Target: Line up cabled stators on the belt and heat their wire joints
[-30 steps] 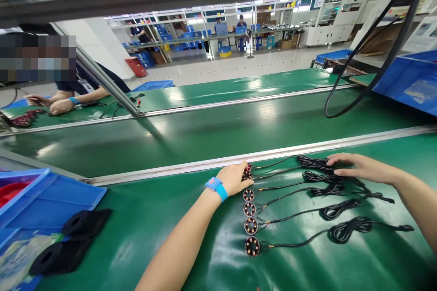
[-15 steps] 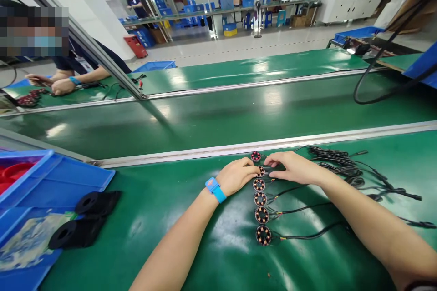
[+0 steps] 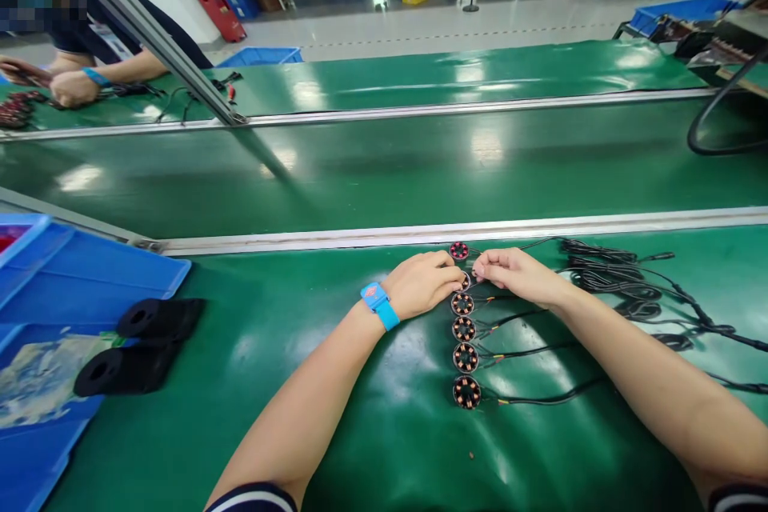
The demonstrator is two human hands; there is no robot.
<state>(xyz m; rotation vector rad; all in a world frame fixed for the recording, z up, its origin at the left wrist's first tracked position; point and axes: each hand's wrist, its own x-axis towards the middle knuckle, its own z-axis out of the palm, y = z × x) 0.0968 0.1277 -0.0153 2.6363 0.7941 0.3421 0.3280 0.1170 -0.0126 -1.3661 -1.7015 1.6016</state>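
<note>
Green glossy matting meets a metal edge, pale floor beyond, with room between blue bin and left forearm. Copper-wound rings run near to far; the left hand bends fingers over the second-farthest, grip unclear; the right hand presses fingertips together just right of it.

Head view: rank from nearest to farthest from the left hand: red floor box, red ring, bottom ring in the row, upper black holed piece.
1. Red ring: row's far end, beside the left hand.
2. Bottom ring: row's near end.
3. Upper black holed piece: off to the left.
4. Red floor box: far background, upper left.
</note>
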